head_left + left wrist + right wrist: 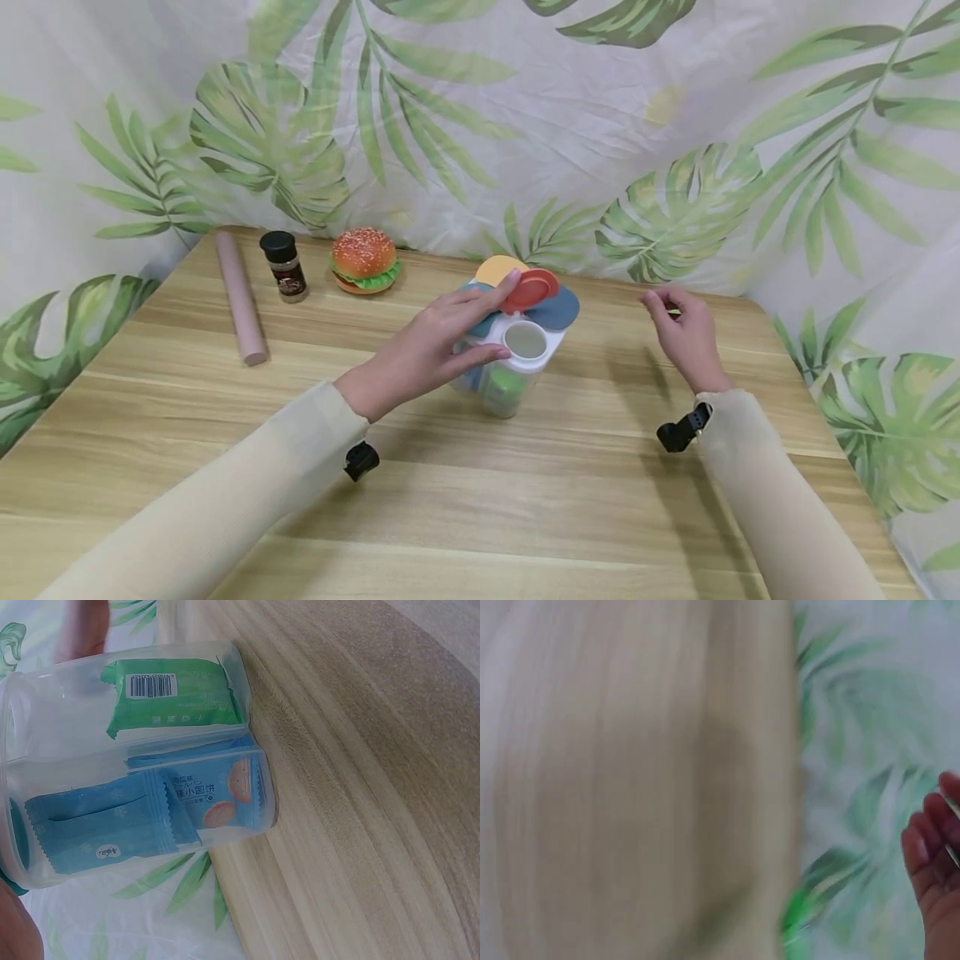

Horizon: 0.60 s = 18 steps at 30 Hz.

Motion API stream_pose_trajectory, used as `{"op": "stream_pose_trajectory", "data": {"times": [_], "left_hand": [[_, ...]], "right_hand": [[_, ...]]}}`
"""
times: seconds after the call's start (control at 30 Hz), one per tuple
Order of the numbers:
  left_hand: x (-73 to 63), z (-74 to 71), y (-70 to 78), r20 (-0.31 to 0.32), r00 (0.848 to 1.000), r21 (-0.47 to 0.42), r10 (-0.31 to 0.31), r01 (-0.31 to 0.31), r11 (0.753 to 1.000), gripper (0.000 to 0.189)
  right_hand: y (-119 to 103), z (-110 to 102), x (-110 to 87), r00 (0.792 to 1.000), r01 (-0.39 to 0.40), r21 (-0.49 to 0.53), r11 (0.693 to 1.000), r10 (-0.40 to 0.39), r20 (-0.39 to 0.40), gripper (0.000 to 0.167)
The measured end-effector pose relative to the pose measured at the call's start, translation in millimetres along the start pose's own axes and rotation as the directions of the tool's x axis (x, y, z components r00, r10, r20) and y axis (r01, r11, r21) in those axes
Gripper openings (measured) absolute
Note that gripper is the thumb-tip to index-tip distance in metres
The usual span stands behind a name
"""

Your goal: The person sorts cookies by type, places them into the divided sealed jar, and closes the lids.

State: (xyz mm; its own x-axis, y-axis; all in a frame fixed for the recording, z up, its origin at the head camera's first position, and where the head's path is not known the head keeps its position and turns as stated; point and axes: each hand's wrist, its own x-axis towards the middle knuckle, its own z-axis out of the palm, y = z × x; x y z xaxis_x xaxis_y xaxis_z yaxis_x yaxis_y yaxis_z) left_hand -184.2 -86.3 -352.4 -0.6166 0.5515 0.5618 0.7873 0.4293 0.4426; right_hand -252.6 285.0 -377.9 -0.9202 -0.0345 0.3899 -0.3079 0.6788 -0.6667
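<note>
A clear storage container (501,397) with a white top and coloured flaps stands on the table. Its red flap lid (528,290) is raised, baring a round opening. My left hand (423,342) reaches over the top, thumb by the white rim and forefinger at the red lid, its fingers long and fairly straight. Inside, the left wrist view shows a green packet (176,694) and blue biscuit packets (101,825) in separate compartments. Right of the container, my right hand (686,337) hovers, thumb close to its bent fingers; whether anything lies between them is unclear.
Back left are a pink rod (240,300), a black-capped spice jar (287,267) and a toy hamburger (365,260). A blurred green thing (799,922) appears at the table's edge in the right wrist view. Leaf-patterned cloth (465,125) hangs behind.
</note>
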Motion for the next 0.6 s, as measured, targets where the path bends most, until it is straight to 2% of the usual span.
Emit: {"op": "stream_pose_trajectory", "data": {"times": [0.13,0.23,0.37,0.47,0.6], "left_hand": [[-0.2,-0.1,-0.2,0.001,1.000,0.000,0.002,-0.002,1.000,0.090],[-0.5,0.7,-0.4,0.001,1.000,0.003,0.003,-0.003,1.000,0.090],[0.3,1.0,-0.3,0.001,1.000,0.004,0.008,-0.008,1.000,0.089],[0.5,0.8,-0.3,0.001,1.000,0.005,0.004,-0.004,1.000,0.089],[-0.2,0.2,-0.5,0.001,1.000,0.008,-0.003,0.003,1.000,0.089]], "right_hand": [[27.6,-4.1,4.5,0.991,-0.091,-0.082,0.992,0.098,0.090,0.039],[41.6,-9.0,6.8,0.969,-0.127,-0.135,0.983,0.151,0.194,0.045],[55.7,-14.9,11.8,0.924,-0.109,-0.252,0.962,0.192,0.331,0.057],[63.1,-16.9,15.1,0.884,-0.083,-0.302,0.950,0.210,0.418,0.065],[70.2,-16.5,16.5,0.830,-0.084,-0.349,0.933,0.260,0.494,0.074]]}}
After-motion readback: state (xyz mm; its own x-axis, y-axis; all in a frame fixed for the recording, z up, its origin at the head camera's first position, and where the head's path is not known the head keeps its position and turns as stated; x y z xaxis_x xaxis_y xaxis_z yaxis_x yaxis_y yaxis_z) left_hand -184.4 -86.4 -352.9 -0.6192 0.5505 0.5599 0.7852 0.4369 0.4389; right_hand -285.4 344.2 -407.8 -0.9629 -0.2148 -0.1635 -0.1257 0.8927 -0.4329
